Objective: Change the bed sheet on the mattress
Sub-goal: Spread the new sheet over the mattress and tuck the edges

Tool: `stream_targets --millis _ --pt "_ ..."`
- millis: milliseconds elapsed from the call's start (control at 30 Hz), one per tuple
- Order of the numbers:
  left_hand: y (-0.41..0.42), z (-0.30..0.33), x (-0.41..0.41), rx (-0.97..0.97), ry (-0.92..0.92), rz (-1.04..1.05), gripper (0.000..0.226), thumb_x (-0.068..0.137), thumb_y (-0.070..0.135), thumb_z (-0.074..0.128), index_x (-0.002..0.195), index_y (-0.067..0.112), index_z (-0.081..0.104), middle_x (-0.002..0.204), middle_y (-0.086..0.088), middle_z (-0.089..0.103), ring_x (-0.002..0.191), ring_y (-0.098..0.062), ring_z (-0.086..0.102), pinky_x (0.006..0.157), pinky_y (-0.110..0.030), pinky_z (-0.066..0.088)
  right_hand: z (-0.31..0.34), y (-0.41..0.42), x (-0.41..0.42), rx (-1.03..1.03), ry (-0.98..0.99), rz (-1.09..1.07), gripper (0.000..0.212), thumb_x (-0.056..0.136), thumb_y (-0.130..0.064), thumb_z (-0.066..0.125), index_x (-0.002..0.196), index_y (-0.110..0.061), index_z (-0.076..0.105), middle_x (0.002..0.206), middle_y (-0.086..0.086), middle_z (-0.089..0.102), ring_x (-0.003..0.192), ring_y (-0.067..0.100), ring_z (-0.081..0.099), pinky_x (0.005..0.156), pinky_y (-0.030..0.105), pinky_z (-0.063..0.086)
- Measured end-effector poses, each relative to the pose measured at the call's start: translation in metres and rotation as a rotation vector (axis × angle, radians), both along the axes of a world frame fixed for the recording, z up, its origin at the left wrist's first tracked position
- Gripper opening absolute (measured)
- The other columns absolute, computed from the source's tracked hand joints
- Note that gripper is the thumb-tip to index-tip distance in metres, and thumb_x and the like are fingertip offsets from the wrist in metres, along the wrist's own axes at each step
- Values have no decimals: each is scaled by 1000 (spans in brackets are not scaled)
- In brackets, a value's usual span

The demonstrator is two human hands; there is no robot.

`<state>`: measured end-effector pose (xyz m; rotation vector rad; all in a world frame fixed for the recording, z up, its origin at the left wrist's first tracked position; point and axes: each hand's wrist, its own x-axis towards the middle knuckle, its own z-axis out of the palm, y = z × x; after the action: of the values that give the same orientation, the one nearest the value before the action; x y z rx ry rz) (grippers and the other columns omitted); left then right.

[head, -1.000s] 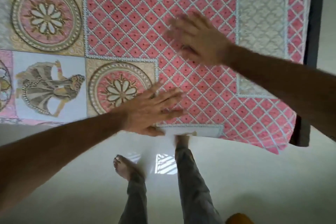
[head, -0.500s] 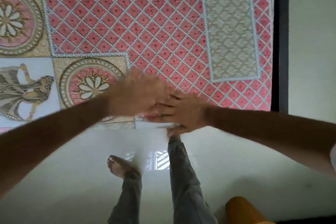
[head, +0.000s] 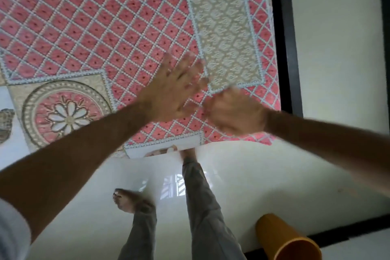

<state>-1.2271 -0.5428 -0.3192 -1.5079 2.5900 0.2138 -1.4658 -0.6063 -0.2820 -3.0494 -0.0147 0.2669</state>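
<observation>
Reaching forward, the left hand point(head: 172, 92) lies flat with fingers spread on the pink diamond-patterned cotton bed sheet point(head: 101, 27), near its front edge. Just beside it, the right hand point(head: 236, 112) is motion-blurred; its grip cannot be determined. An orange cylindrical plastic container point(head: 287, 238) stands on the white glossy floor point(head: 274, 175).

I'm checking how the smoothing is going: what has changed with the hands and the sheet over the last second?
The left hand has swept from the near edge of the sheet up and to the right, fingers spread flat. The right hand has come back from farther up the sheet to the near right corner; it is too blurred to read. Neither visibly holds cloth. The sheet stays spread flat.
</observation>
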Motion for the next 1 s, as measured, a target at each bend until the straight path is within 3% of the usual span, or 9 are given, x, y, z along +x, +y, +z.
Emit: stream_targets --millis 100,200,433,533,600,700,800,867,1000 --pt "37 -4 -37 2 45 -146 84 98 72 19 161 23 -7 168 -16 -14 153 -44 -10 116 -72 4 2 -75 4 -77 -58 -246 42 100 -33 42 139 -17 46 142 9 49 113 29 48 88 43 35" --pt "76 -14 -67 -32 16 -327 86 99 64 31 162 15 -1 168 -17 -10 154 -42 -10 118 -70 0 -3 -120 36 -76 -5 -392 59 103 -44 38 154 -16 30 162 10 27 145 32 31 114 51 27" --pt "166 -26 -24 -74 -15 -714 47 107 36 33 148 22 49 156 -5 46 142 -31 46 119 -52 25 -23 -61 143 -47 0 -484 77 100 -69 11 161 -23 4 168 11 6 154 33 3 121 61 7" --pt "190 1 29 -40 91 -488 38 97 38 49 130 24 61 132 -2 65 111 -24 65 95 -41 50 -34 11 149 -38 0 -110 75 101 -65 15 161 -20 7 167 14 7 154 37 3 120 62 7" --pt "192 16 73 -170 98 -91 29 90 18 47 116 22 57 115 -3 63 91 -29 57 75 -43 39 -38 53 145 4 -23 109 71 103 -59 23 161 -20 13 167 12 8 153 40 4 119 64 9" --pt "200 32 167 -229 68 609 41 88 20 50 128 16 46 132 -17 53 105 -42 57 91 -55 43 -40 101 145 35 34 485 79 97 -64 37 160 -23 14 167 8 2 153 38 2 121 62 5" --pt "230 29 247 -169 -43 984 52 104 43 41 152 24 36 162 -16 30 144 -40 31 114 -55 20 -36 138 162 80 -7 888 75 95 -56 54 157 -24 28 166 6 19 153 31 18 123 54 15" --pt "260 16 273 -52 -67 954 63 103 51 35 160 29 22 167 -12 18 152 -39 16 118 -63 13 -34 144 207 127 -110 871 62 100 -40 50 155 -21 30 164 10 24 151 30 22 123 52 14" --pt "321 -9 278 -22 -90 791 63 105 50 27 161 22 17 167 -16 16 153 -42 13 117 -70 14 -17 97 364 248 -326 140 57 98 -28 47 152 -20 34 159 13 35 145 32 32 118 48 22"
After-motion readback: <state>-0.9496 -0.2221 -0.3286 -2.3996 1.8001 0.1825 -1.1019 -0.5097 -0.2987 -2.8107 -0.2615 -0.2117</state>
